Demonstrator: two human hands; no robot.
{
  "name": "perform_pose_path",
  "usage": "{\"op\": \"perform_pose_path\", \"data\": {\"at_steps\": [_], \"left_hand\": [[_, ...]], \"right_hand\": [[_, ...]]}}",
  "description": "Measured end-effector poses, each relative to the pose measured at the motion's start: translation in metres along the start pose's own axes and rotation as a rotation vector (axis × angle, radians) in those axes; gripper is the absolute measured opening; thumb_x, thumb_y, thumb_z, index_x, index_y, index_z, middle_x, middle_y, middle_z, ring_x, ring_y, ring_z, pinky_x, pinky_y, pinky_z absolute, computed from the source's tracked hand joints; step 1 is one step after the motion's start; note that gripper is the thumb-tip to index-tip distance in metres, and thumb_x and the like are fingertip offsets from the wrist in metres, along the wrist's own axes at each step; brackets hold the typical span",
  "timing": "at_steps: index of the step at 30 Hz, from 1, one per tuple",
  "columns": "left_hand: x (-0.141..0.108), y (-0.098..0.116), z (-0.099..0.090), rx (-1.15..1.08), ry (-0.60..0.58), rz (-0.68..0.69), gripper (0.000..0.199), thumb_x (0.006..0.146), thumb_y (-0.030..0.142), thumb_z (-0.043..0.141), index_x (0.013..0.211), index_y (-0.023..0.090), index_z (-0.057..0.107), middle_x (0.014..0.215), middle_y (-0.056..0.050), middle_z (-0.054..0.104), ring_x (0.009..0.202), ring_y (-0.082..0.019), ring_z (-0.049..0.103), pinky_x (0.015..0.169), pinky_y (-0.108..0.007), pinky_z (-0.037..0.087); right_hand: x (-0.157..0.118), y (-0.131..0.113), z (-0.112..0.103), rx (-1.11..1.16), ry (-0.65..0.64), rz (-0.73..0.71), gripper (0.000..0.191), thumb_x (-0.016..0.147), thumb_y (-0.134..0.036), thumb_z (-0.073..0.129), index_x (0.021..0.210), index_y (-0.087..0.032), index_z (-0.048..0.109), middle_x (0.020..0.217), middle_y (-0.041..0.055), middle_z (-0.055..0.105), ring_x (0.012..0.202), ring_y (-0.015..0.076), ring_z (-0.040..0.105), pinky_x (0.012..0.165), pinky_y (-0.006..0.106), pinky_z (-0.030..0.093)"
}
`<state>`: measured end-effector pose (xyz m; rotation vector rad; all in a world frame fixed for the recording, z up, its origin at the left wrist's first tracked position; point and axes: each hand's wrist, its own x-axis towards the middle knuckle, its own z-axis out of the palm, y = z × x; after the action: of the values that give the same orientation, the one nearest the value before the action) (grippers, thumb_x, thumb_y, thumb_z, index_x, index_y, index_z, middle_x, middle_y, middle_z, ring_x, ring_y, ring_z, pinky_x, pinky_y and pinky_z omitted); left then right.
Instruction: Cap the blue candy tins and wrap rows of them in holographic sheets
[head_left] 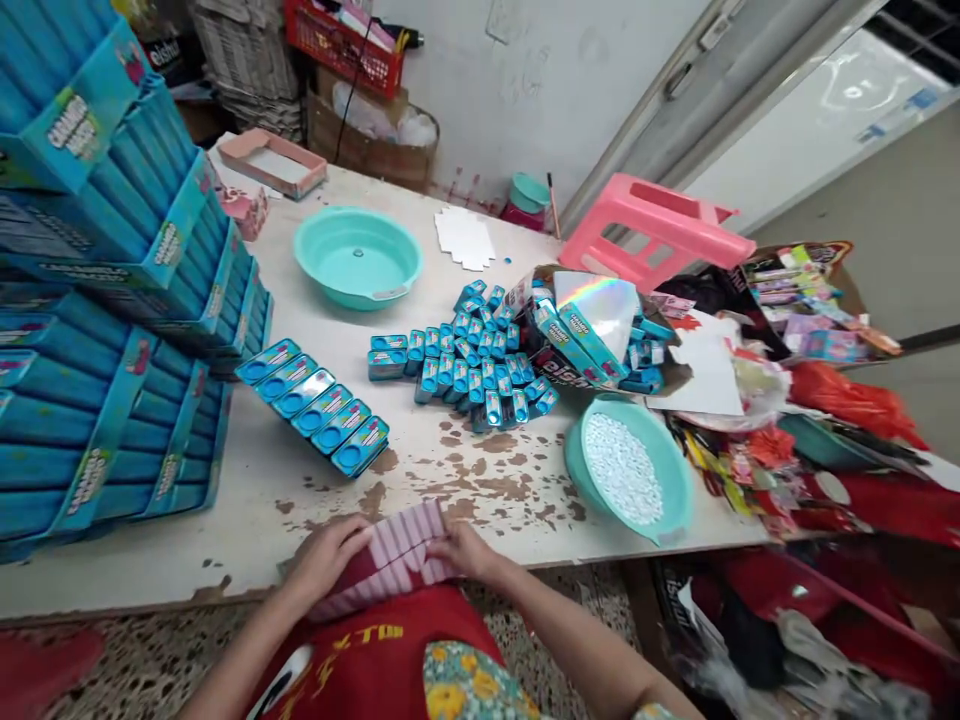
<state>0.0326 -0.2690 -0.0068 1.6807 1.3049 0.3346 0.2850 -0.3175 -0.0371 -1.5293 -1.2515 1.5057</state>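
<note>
A pink and white striped cloth (397, 545) is stretched between my two hands at the table's near edge, above my red apron. My left hand (330, 550) grips its left part, and my right hand (465, 550) pinches its right end. Beyond my hands, a row of several blue tins (315, 405) lies on the table. Many small blue packs (480, 350) form a loose cluster at the middle. To the right sits a turquoise basin (675, 490) holding white pellets.
Tall stacks of blue display boxes (112, 440) stand at left. Behind is a turquoise basin (358, 255) with a small item inside. An opened carton (555, 365) of blue packs, a pink stool (645, 235) and a pile of colourful packaging (780, 460) are at right.
</note>
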Motion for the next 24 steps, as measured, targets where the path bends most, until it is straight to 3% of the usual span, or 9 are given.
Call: {"op": "perform_pose_path", "data": {"at_steps": [2, 5, 7, 10, 13, 16, 21, 24], "left_hand": [[0.008, 0.006, 0.002, 0.027, -0.121, 0.01, 0.027, 0.084, 0.041, 0.041, 0.073, 0.024, 0.059, 0.07, 0.003, 0.063, 0.068, -0.017, 0.058, 0.064, -0.025, 0.04], [0.014, 0.001, 0.012, 0.076, -0.114, -0.048, 0.028, 0.084, 0.036, 0.039, 0.074, 0.021, 0.06, 0.069, 0.0, 0.062, 0.069, -0.017, 0.056, 0.063, -0.024, 0.036], [0.015, -0.005, 0.018, 0.103, -0.109, -0.061, 0.029, 0.085, 0.034, 0.038, 0.076, 0.02, 0.062, 0.073, -0.002, 0.063, 0.072, -0.017, 0.056, 0.064, -0.024, 0.036], [0.013, -0.009, 0.024, 0.115, -0.089, -0.071, 0.029, 0.086, 0.032, 0.038, 0.08, 0.02, 0.064, 0.074, -0.002, 0.064, 0.073, -0.016, 0.056, 0.064, -0.023, 0.035], [0.013, -0.007, 0.027, 0.118, -0.055, -0.053, 0.028, 0.086, 0.032, 0.04, 0.082, 0.021, 0.066, 0.078, -0.003, 0.067, 0.076, -0.017, 0.057, 0.066, -0.024, 0.036], [0.014, -0.007, 0.03, 0.083, -0.005, -0.047, 0.027, 0.084, 0.031, 0.043, 0.083, 0.021, 0.067, 0.081, -0.003, 0.068, 0.077, -0.017, 0.058, 0.068, -0.024, 0.037], [0.016, -0.013, 0.037, 0.007, 0.048, -0.144, 0.025, 0.082, 0.029, 0.046, 0.079, 0.018, 0.068, 0.08, -0.004, 0.069, 0.077, -0.018, 0.059, 0.067, -0.024, 0.038], [0.018, -0.016, 0.04, -0.006, 0.059, -0.174, 0.025, 0.083, 0.027, 0.045, 0.081, 0.018, 0.068, 0.083, -0.005, 0.069, 0.08, -0.018, 0.059, 0.069, -0.025, 0.038]], "right_hand": [[-0.002, 0.012, -0.013, -0.059, -0.02, 0.065, 0.016, 0.069, -0.034, 0.065, 0.065, -0.019, 0.064, 0.054, -0.0048, 0.058, 0.048, 0.0129, 0.05, 0.047, 0.026, 0.045], [-0.007, 0.023, -0.021, -0.211, 0.033, 0.108, 0.024, 0.067, -0.034, 0.066, 0.085, -0.017, 0.064, 0.076, 0.0021, 0.064, 0.071, 0.0198, 0.057, 0.069, 0.036, 0.049], [-0.01, 0.018, -0.018, -0.409, 0.182, -0.003, 0.042, 0.069, -0.034, 0.066, 0.107, -0.017, 0.058, 0.1, 0.009, 0.062, 0.093, 0.0259, 0.055, 0.084, 0.045, 0.045], [-0.007, -0.004, 0.001, -0.733, 0.31, -0.321, 0.052, 0.08, -0.035, 0.057, 0.128, -0.02, 0.045, 0.123, 0.0142, 0.05, 0.114, 0.0293, 0.044, 0.095, 0.05, 0.038], [0.005, -0.023, 0.03, -0.926, 0.168, -0.508, 0.048, 0.086, -0.033, 0.05, 0.132, -0.023, 0.042, 0.124, 0.0138, 0.049, 0.113, 0.0284, 0.044, 0.094, 0.047, 0.039], [0.018, -0.021, 0.051, -1.056, 0.01, -0.581, 0.042, 0.089, -0.031, 0.046, 0.13, -0.022, 0.046, 0.121, 0.0134, 0.053, 0.109, 0.0278, 0.047, 0.089, 0.045, 0.042], [0.018, -0.005, 0.051, -1.094, -0.135, -0.678, 0.038, 0.091, -0.028, 0.043, 0.128, -0.021, 0.049, 0.122, 0.0124, 0.056, 0.111, 0.0257, 0.048, 0.088, 0.042, 0.042], [0.016, -0.006, 0.045, -1.044, -0.183, -0.717, 0.03, 0.09, -0.026, 0.045, 0.118, -0.022, 0.056, 0.119, 0.0109, 0.058, 0.11, 0.0234, 0.05, 0.087, 0.039, 0.042]]}}
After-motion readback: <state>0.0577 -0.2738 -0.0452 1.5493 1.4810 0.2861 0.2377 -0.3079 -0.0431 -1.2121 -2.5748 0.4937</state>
